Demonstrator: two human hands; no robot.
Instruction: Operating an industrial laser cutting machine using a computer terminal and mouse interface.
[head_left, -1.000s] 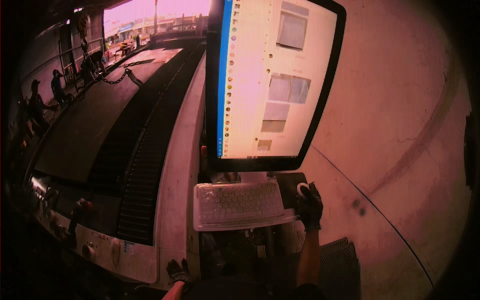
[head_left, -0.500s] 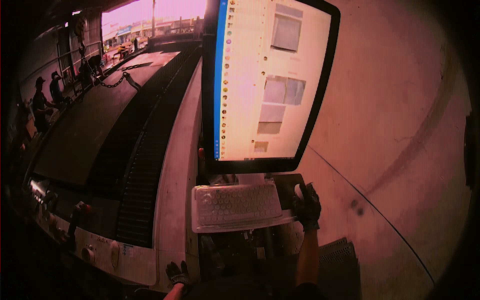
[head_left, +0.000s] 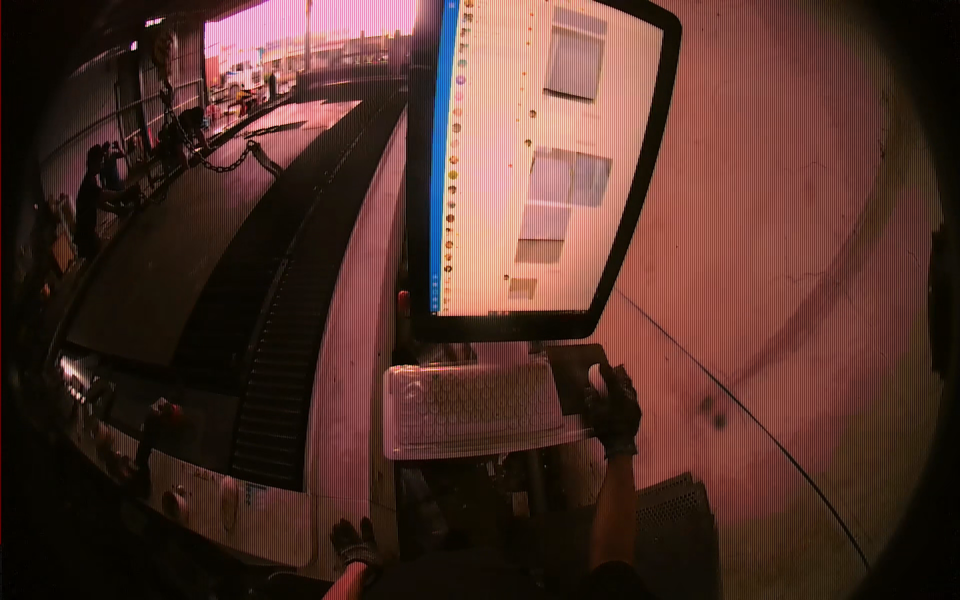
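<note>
My right hand (head_left: 616, 412), in a dark glove, is closed over a pale computer mouse (head_left: 597, 379) on a dark pad (head_left: 570, 362). Left of it lies a white keyboard (head_left: 478, 402) under a clear cover. Above the keyboard stands a large monitor (head_left: 500, 190) with a bright screen: a blue strip, a column of small round icons and several grey pictures. My left hand (head_left: 354, 543), gloved too, rests with spread fingers on the pale machine edge at the lower middle and holds nothing.
A long machine bed (head_left: 285, 300) with dark slats runs away on the left, with a large flat sheet (head_left: 165, 270) on it. A chain (head_left: 228, 168) hangs over the sheet. At the far left a person (head_left: 92, 200) bends toward the bed. A black cable (head_left: 745, 415) crosses the floor at right.
At the far left, a person has shifted and now leans toward the machine bed with an arm out. Both my hands stay in place.
</note>
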